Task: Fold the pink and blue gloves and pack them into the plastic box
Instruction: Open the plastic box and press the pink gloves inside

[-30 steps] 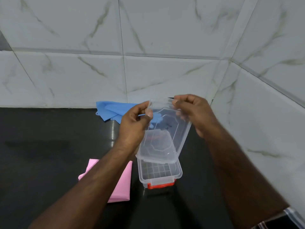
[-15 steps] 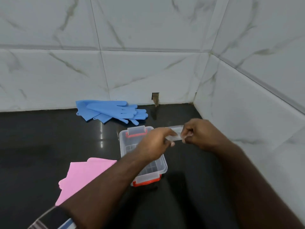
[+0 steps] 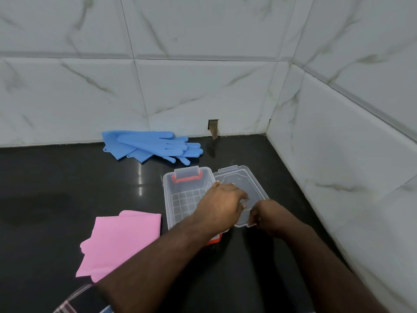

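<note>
- I see the plastic box [image 3: 180, 195] standing open on the black countertop [image 3: 56, 199], clear-walled, with a grid pattern on its floor and an orange latch at its far end.
- A second orange latch [image 3: 214, 241] peeks out at the near end, mostly hidden under my left forearm.
- The clear lid [image 3: 239, 184] lies just to the right of the box, its long edge touching or nearly touching the box rim; I cannot tell which.
- My left hand [image 3: 220, 206] reaches across the near right corner of the box, fingers curled down onto the lid's middle; they seem to pinch it, though the fingertips are partly blurred.
- My right hand [image 3: 269, 214] sits at the lid's near right corner, fingers curled round its edge and gripping it.
- The blue gloves [image 3: 153, 146] lie stacked flat at the back of the countertop, near the tiled wall [image 3: 180, 86], fingers pointing right, well apart from the box.
- The pink gloves [image 3: 117, 240] lie flat to the left of the box, just beside it; my left forearm crosses over their lower right corner.
- A striped sleeve [image 3: 74, 301] shows at the bottom edge of the head view.
- A small dark notch [image 3: 213, 128] breaks the wall's base behind the box.
</note>
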Demonstrator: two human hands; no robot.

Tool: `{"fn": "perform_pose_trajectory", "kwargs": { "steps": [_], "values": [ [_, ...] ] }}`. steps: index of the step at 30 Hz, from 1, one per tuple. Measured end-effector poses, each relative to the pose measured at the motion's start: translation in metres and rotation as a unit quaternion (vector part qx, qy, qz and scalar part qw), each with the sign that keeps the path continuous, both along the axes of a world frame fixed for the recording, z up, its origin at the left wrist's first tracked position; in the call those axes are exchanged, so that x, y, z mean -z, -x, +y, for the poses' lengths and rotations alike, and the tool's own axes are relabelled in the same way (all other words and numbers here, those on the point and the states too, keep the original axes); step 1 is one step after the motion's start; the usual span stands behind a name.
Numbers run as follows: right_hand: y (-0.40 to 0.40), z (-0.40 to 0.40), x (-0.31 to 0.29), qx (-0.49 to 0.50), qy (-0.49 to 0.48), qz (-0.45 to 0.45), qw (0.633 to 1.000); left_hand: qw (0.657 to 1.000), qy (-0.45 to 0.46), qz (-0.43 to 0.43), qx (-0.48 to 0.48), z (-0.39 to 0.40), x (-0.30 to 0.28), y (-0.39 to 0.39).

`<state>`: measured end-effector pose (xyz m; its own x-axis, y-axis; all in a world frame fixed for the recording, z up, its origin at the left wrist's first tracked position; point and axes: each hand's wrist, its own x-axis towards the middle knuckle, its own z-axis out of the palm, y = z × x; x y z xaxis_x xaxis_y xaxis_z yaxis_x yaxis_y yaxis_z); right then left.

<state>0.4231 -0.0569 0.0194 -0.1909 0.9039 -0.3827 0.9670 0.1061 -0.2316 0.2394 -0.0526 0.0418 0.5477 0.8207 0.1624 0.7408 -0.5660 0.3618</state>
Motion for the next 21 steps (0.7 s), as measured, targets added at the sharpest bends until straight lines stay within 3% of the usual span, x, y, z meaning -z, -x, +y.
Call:
{"fn": "perform_pose_trajectory", "kwargs": {
  "steps": [4,8,12,17,21],
  "values": [
    [0.018,0.003,-0.015,0.014,-0.059,0.040,0.997,0.996,-0.044,-0.073,-0.025,-0.007,-0.009,0.021],
    [0.066,-0.003,-0.052,0.060,-0.154,0.158,0.974,0.982,-0.050,-0.154,-0.098,-0.016,-0.019,0.069],
    [0.135,-0.021,-0.080,0.064,-0.144,0.281,0.947,0.969,-0.053,-0.171,-0.170,-0.026,-0.016,0.132],
    [0.219,-0.053,-0.083,0.054,-0.103,0.365,0.924,0.953,-0.024,-0.177,-0.243,-0.046,0.005,0.202],
    [0.267,-0.076,-0.057,0.030,-0.062,0.332,0.941,0.952,0.024,-0.151,-0.264,-0.062,0.031,0.241]
  ]
}}
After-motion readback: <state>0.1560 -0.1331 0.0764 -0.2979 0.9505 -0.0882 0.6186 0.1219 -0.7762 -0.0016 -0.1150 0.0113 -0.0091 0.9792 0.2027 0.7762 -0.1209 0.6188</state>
